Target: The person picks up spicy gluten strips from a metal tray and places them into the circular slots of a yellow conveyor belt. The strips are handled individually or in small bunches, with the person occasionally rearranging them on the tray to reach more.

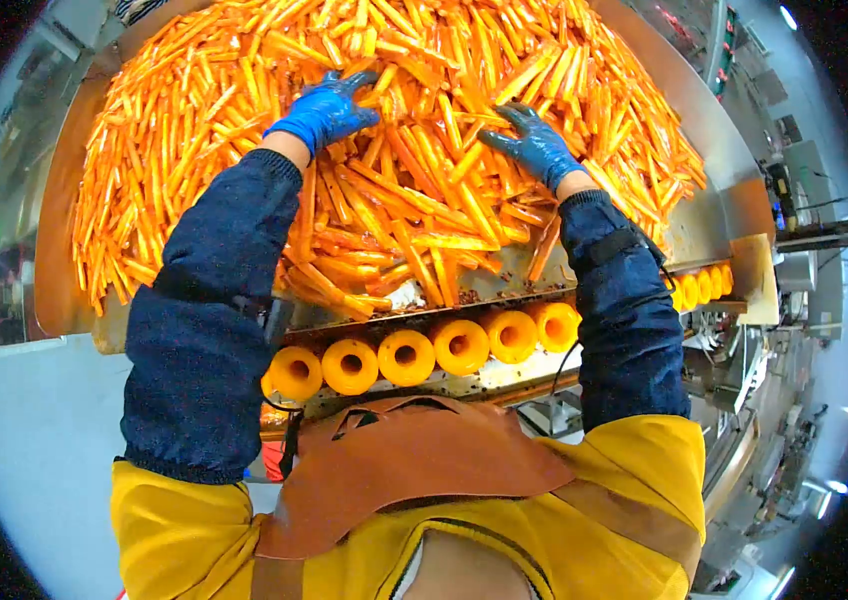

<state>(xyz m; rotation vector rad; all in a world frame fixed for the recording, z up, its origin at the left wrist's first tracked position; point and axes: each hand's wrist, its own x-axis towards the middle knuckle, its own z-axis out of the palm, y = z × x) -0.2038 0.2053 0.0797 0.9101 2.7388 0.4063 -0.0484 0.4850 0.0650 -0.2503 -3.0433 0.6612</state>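
A big heap of glossy orange food sticks (399, 215), coated in oil and dark specks, fills a metal tray (709, 225). My left hand (329, 112), in a blue glove, rests on the heap at the upper middle with its fingers spread to the right. Over to the right, my right hand (534, 145), also blue-gloved and smeared with something shiny, touches the sticks with its fingers apart, pointing left. Loose sticks lie between my two hands, and neither hand is closed around any of them.
Along the tray's near edge runs a row of yellow-orange ring-shaped pieces with round holes (406, 358). A brown apron (414, 465) covers my chest. A pale surface (34, 430) is at the left, and metal equipment (804, 250) stands to the right.
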